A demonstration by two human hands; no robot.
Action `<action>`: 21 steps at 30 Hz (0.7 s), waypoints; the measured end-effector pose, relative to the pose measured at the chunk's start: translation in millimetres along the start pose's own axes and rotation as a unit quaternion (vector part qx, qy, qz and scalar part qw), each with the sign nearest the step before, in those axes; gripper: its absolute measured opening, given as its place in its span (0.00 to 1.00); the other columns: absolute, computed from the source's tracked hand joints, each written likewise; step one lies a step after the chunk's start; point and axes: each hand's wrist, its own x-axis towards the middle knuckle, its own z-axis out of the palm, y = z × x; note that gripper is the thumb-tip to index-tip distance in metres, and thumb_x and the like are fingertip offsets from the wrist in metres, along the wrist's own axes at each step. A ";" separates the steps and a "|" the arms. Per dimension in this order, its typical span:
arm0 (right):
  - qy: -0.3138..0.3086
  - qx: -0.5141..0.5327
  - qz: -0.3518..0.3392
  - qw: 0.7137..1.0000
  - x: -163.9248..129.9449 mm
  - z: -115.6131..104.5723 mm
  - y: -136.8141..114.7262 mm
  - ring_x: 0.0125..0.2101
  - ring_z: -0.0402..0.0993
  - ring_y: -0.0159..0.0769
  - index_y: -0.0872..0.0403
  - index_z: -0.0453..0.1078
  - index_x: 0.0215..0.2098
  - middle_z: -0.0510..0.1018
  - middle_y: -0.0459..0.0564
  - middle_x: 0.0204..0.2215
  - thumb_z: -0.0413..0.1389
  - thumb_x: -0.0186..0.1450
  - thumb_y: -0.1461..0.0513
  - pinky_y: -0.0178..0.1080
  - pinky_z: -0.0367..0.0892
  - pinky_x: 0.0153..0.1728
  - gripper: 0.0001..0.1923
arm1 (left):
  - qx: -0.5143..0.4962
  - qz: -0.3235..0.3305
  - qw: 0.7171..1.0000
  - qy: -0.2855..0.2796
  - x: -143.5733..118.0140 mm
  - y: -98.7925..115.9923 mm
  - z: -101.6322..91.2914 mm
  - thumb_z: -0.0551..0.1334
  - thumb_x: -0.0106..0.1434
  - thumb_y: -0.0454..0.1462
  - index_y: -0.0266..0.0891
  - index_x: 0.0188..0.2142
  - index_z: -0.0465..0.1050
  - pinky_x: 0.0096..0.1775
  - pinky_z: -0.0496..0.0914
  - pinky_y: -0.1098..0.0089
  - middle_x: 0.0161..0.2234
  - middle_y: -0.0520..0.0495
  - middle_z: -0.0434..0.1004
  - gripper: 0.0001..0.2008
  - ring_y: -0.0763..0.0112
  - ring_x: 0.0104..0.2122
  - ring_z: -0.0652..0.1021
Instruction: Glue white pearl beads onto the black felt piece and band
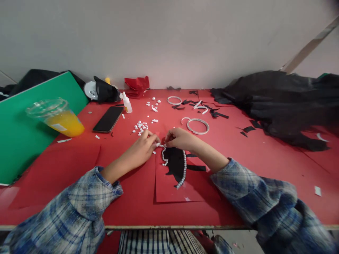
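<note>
A black cut-out shape (174,161) lies on a red paper sheet (169,194). Silvery pearl beads (184,164) follow its right edge, and smaller pearl beads (163,155) run along its upper left edge. At the cut-out's top, my left hand (144,146) is closed in a pinch on tiny pearl beads. My right hand (181,138) pinches the same bead row just to the right, fingertips close to the left ones. The exact bead in each pinch is partly hidden. Loose white pearl beads (140,126) are scattered just beyond my left hand.
Two white rings (198,126) and black scraps (218,114) lie behind my right hand. A small white bottle (127,104), a phone (108,119) and a tilted cup of orange drink (66,123) are at left, near a green board (16,134). Black material (270,102) covers the back right.
</note>
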 end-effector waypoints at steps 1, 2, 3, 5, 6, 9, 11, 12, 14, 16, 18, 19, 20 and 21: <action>0.000 0.003 0.004 1.000 0.0 -0.1 0.1 0.25 0.67 0.28 0.56 0.66 0.25 0.72 0.44 0.23 0.55 0.52 0.71 0.29 0.59 0.24 0.05 | 0.002 0.004 1.000 -0.007 0.1 -0.2 1.5 0.49 0.65 0.31 0.36 0.38 0.66 0.43 0.66 0.66 0.37 0.46 0.64 0.08 0.69 0.37 0.70; 0.002 0.003 0.005 1.000 -0.2 -0.3 0.0 0.25 0.67 0.28 0.56 0.66 0.25 0.73 0.44 0.23 0.55 0.52 0.71 0.29 0.59 0.24 0.05 | 0.003 0.005 1.000 -0.014 0.2 -0.1 2.6 0.48 0.65 0.30 0.36 0.38 0.65 0.42 0.67 0.66 0.36 0.47 0.65 0.09 0.69 0.37 0.70; 0.004 0.002 0.003 1.000 -0.4 -0.5 -0.1 0.25 0.67 0.28 0.56 0.66 0.25 0.73 0.44 0.23 0.56 0.52 0.71 0.29 0.59 0.24 0.05 | 0.003 0.003 1.000 -0.018 0.5 0.4 3.3 0.48 0.65 0.30 0.36 0.37 0.65 0.42 0.67 0.66 0.35 0.47 0.66 0.09 0.69 0.37 0.70; 0.010 -0.010 -0.001 1.000 -0.5 -0.4 -0.1 0.25 0.67 0.28 0.56 0.66 0.24 0.73 0.45 0.23 0.56 0.51 0.70 0.29 0.58 0.23 0.05 | 0.005 -0.004 1.000 -0.016 1.1 2.3 3.7 0.49 0.65 0.29 0.36 0.36 0.66 0.41 0.67 0.66 0.34 0.47 0.68 0.08 0.69 0.36 0.71; 0.013 -0.017 -0.002 1.000 -0.3 -0.1 0.0 0.24 0.67 0.28 0.55 0.66 0.24 0.73 0.45 0.23 0.56 0.51 0.70 0.29 0.58 0.23 0.05 | 0.006 -0.010 1.000 -0.012 1.4 3.6 3.5 0.49 0.64 0.29 0.36 0.35 0.66 0.41 0.67 0.66 0.34 0.46 0.69 0.08 0.69 0.36 0.71; 0.020 -0.028 -0.004 0.999 1.2 1.3 -0.1 0.25 0.68 0.28 0.55 0.66 0.23 0.74 0.45 0.23 0.57 0.50 0.69 0.29 0.58 0.22 0.05 | 0.004 -0.026 1.000 0.000 2.3 7.1 2.6 0.52 0.63 0.30 0.35 0.34 0.67 0.39 0.68 0.67 0.33 0.47 0.69 0.06 0.69 0.34 0.72; 0.022 -0.037 0.000 0.999 2.3 1.9 -1.2 0.24 0.68 0.28 0.55 0.66 0.23 0.74 0.45 0.23 0.57 0.49 0.69 0.29 0.58 0.22 0.05 | -0.004 -0.039 0.999 0.006 2.9 8.7 2.7 0.55 0.61 0.32 0.35 0.33 0.68 0.37 0.69 0.67 0.33 0.47 0.70 0.04 0.69 0.33 0.73; 0.026 -0.045 0.006 0.999 2.8 2.0 -2.2 0.24 0.67 0.28 0.55 0.66 0.23 0.74 0.46 0.23 0.56 0.48 0.69 0.29 0.58 0.21 0.05 | -0.006 -0.044 0.999 0.009 3.1 9.3 3.1 0.56 0.60 0.32 0.35 0.33 0.69 0.37 0.69 0.67 0.33 0.46 0.71 0.03 0.68 0.33 0.73; 0.034 -0.065 0.026 0.997 4.0 2.0 -4.4 0.23 0.67 0.29 0.55 0.66 0.22 0.74 0.46 0.22 0.56 0.47 0.69 0.30 0.57 0.20 0.05 | 0.002 -0.049 0.999 0.021 3.1 10.4 4.2 0.57 0.60 0.32 0.35 0.35 0.70 0.38 0.69 0.66 0.33 0.46 0.72 0.04 0.67 0.35 0.74; 0.037 -0.070 0.043 0.996 5.9 2.0 -6.2 0.22 0.66 0.29 0.55 0.65 0.20 0.72 0.46 0.20 0.56 0.46 0.69 0.31 0.55 0.19 0.04 | 0.022 -0.051 0.998 0.034 2.5 11.9 5.2 0.56 0.61 0.31 0.35 0.38 0.70 0.39 0.69 0.65 0.34 0.45 0.72 0.07 0.66 0.35 0.74; 0.033 -0.065 0.053 0.996 8.6 2.5 -7.2 0.19 0.64 0.29 0.55 0.64 0.19 0.69 0.45 0.16 0.55 0.46 0.69 0.31 0.53 0.17 0.04 | 0.043 -0.056 0.997 0.029 1.3 13.9 5.6 0.54 0.62 0.32 0.35 0.39 0.72 0.38 0.69 0.65 0.33 0.45 0.70 0.09 0.67 0.33 0.74; 0.031 -0.063 0.055 0.996 10.1 2.9 -7.5 0.18 0.63 0.28 0.55 0.63 0.18 0.67 0.44 0.14 0.55 0.46 0.69 0.32 0.52 0.16 0.05 | 0.053 -0.057 0.997 0.023 0.6 15.1 5.6 0.54 0.62 0.32 0.35 0.38 0.72 0.37 0.69 0.65 0.32 0.46 0.69 0.09 0.67 0.32 0.73; 0.032 -0.063 0.056 0.996 11.6 3.3 -7.8 0.17 0.62 0.28 0.55 0.63 0.17 0.65 0.43 0.13 0.55 0.46 0.69 0.32 0.51 0.16 0.05 | 0.061 -0.057 0.996 0.019 0.0 16.4 5.5 0.54 0.62 0.32 0.35 0.36 0.73 0.36 0.69 0.66 0.31 0.46 0.68 0.09 0.68 0.31 0.73; 0.033 -0.067 0.057 0.996 12.9 3.8 -8.3 0.16 0.61 0.28 0.55 0.63 0.16 0.63 0.43 0.12 0.54 0.46 0.69 0.32 0.51 0.16 0.05 | 0.070 -0.057 0.996 0.019 -0.4 17.8 5.4 0.53 0.62 0.32 0.36 0.34 0.73 0.36 0.69 0.66 0.30 0.46 0.68 0.09 0.68 0.30 0.73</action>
